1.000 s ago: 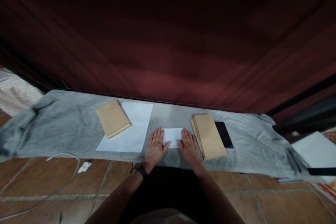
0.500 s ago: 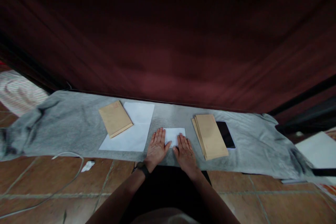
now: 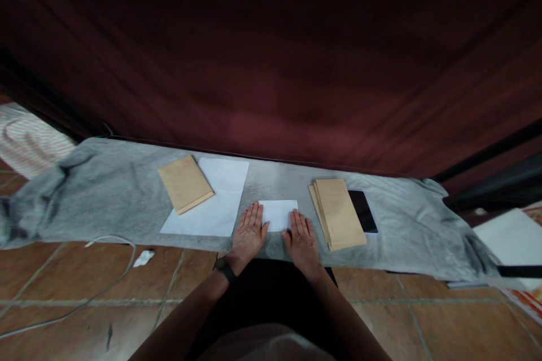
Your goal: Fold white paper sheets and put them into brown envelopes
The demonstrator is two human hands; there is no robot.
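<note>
A small white piece of paper [image 3: 279,215], apparently folded, lies flat on the grey cloth in front of me. My left hand [image 3: 249,232], with a dark watch on its wrist, rests palm down over the paper's left end. At the right end, my right hand [image 3: 301,238] lies flat with its fingertips on the paper's edge. Both hands have their fingers stretched out and grip nothing. Left of them is a large creased white sheet [image 3: 220,217], partly covered by a brown envelope [image 3: 185,183]. Several brown envelopes [image 3: 341,214] are stacked to the right.
A dark-screened phone [image 3: 363,211] lies partly under the envelope stack. The grey cloth [image 3: 122,192] covers a long narrow surface, with a dark red curtain [image 3: 271,96] behind it. A cable [image 3: 101,291] and a crumpled white scrap [image 3: 144,258] are on the tiled floor.
My hands have moved slightly apart along the small paper, the left one outward to the left and the right one a little to the right. More of the paper shows between them.
</note>
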